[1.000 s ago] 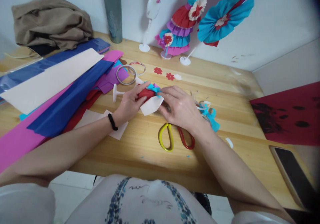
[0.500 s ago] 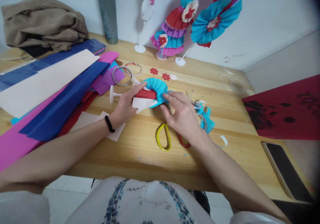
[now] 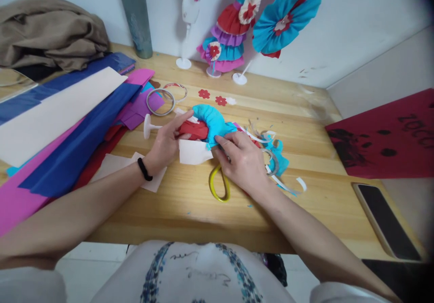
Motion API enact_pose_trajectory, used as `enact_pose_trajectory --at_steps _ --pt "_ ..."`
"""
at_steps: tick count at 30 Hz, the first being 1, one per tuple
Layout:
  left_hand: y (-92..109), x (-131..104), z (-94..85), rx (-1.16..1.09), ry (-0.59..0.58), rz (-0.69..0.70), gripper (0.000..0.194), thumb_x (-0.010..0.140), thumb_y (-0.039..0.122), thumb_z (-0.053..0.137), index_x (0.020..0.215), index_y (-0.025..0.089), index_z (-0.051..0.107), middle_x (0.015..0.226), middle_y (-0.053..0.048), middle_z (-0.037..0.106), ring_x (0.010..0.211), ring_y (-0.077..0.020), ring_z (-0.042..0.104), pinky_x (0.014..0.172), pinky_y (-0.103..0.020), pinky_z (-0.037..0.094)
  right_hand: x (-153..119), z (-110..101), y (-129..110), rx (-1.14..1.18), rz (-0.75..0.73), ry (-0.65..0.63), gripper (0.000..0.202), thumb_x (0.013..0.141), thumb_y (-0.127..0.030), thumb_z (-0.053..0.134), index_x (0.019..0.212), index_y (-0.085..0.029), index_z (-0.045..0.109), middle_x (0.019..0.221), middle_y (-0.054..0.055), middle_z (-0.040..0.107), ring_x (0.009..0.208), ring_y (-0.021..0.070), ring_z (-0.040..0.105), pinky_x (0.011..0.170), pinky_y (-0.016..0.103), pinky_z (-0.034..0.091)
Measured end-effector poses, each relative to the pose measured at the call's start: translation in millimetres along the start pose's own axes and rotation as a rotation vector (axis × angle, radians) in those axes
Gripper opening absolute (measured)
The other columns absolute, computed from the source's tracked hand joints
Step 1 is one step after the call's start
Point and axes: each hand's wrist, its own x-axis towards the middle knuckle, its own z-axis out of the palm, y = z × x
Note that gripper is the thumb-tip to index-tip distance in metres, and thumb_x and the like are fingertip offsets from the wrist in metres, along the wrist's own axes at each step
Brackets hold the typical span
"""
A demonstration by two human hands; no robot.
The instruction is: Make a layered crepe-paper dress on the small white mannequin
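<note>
A crepe paper piece lies across the middle of the table, with a curved, gathered blue band (image 3: 210,118) around a red part (image 3: 194,130). A white paper flap (image 3: 195,152) hangs at its near side. My left hand (image 3: 166,141) grips the red end, fingers wrapped round it. With thumb and fingers pinched together, my right hand (image 3: 239,156) holds the lower right edge of the blue band. A white stand (image 3: 148,126) with a round base sticks out left of my left hand. Yellow scissor handles (image 3: 219,184) lie below my right hand.
Colored paper sheets (image 3: 76,133) and a brown cloth (image 3: 54,32) fill the left. Tape rings (image 3: 160,102), red paper flowers (image 3: 204,94) and decorated figures (image 3: 230,36) stand or lie behind. Blue scraps (image 3: 278,158) and a phone (image 3: 386,219) are at right.
The blue and red piece has turned slightly, showing more red, and its white flap now hangs lower. My right hand has shifted its pinch along the blue edge. The whole view has moved a little.
</note>
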Motion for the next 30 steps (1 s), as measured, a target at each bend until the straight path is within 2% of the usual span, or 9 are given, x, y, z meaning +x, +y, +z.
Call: enact_pose_trajectory --at_steps 4,7,10,13,15,18,23,27,30 --pt "-2.0 -0.4 0.5 0.048 0.024 -0.008 0.054 0.081 0.014 0.067 0.134 0.024 0.064 0.124 -0.006 0.072 0.103 -0.0208 0.07 0.096 -0.038 0.059 2.3 2.3 6.9 0.004 -0.126 0.035 0.026 0.099 -0.017 0.048 0.105 -0.02 0.074 0.116 0.013 0.072 0.095 0.0264 0.063 0.079 0.044 0.054" --pt "-2.7 0.0 0.5 0.133 0.045 0.045 0.054 0.08 0.015 0.067 0.133 0.024 0.065 0.118 -0.006 0.074 0.099 -0.0196 0.071 0.094 -0.036 0.059 4.4 3.2 14.9 0.024 -0.244 -0.003 0.028 0.1 -0.016 0.046 0.098 -0.02 0.074 0.126 0.011 0.071 0.092 0.0239 0.064 0.074 0.041 0.052" --pt "-2.2 0.7 0.7 0.176 0.044 0.076 0.054 0.079 0.017 0.067 0.132 0.02 0.065 0.119 -0.008 0.073 0.1 -0.0205 0.071 0.093 -0.035 0.059 9.6 -0.3 21.5 0.043 -0.398 -0.074 0.031 0.102 -0.015 0.043 0.097 -0.018 0.073 0.122 0.01 0.073 0.089 0.0219 0.065 0.067 0.037 0.052" --pt "-0.1 1.0 1.3 0.192 0.048 0.07 0.053 0.078 0.017 0.067 0.132 0.018 0.065 0.122 -0.009 0.072 0.102 -0.0202 0.071 0.095 -0.035 0.058 16.0 -5.2 26.0 0.04 -0.516 -0.189 0.038 0.104 -0.013 0.036 0.1 -0.019 0.073 0.108 0.009 0.076 0.089 0.0205 0.067 0.07 0.034 0.053" --pt "1.0 1.3 1.6 0.186 0.044 0.065 0.053 0.079 0.017 0.067 0.132 0.018 0.065 0.123 -0.01 0.072 0.103 -0.0201 0.071 0.096 -0.034 0.058 18.9 -6.6 29.0 0.028 -0.542 -0.229 0.04 0.105 -0.014 0.033 0.105 -0.019 0.073 0.099 0.008 0.075 0.087 0.0202 0.066 0.07 0.033 0.053" --pt "0.6 2.1 1.6 0.186 0.035 0.073 0.053 0.078 0.017 0.067 0.13 0.016 0.066 0.122 -0.01 0.072 0.101 -0.0197 0.071 0.094 -0.034 0.058 20.2 -5.0 34.1 0.018 -0.581 -0.182 0.034 0.105 -0.015 0.037 0.11 -0.016 0.071 0.095 0.009 0.073 0.085 0.0202 0.065 0.067 0.032 0.051" --pt "-2.8 2.7 1.5 0.149 0.033 0.07 0.053 0.078 0.017 0.067 0.131 0.017 0.066 0.119 -0.009 0.072 0.098 -0.0192 0.071 0.09 -0.032 0.06 20.9 -2.2 41.4 -0.027 -0.7 -0.089 0.027 0.102 -0.012 0.046 0.094 -0.011 0.072 0.092 0.01 0.071 0.076 0.0181 0.06 0.064 0.031 0.049" --pt "-3.1 2.1 1.5 0.146 0.024 0.073 0.053 0.079 0.018 0.067 0.132 0.016 0.064 0.117 -0.01 0.071 0.098 -0.0201 0.071 0.089 -0.033 0.06 20.9 -3.2 44.0 -0.011 -0.654 -0.196 0.035 0.104 -0.013 0.04 0.09 -0.016 0.071 0.094 0.008 0.07 0.081 0.0182 0.059 0.069 0.032 0.049" --pt "-2.5 2.2 0.8 0.173 0.024 0.099 0.054 0.079 0.017 0.067 0.133 0.014 0.063 0.116 -0.011 0.072 0.099 -0.0205 0.07 0.09 -0.034 0.06 18.9 -3.6 44.1 0.011 -0.629 -0.242 0.034 0.104 -0.013 0.038 0.096 -0.016 0.071 0.098 0.009 0.07 0.085 0.0193 0.06 0.07 0.034 0.049"
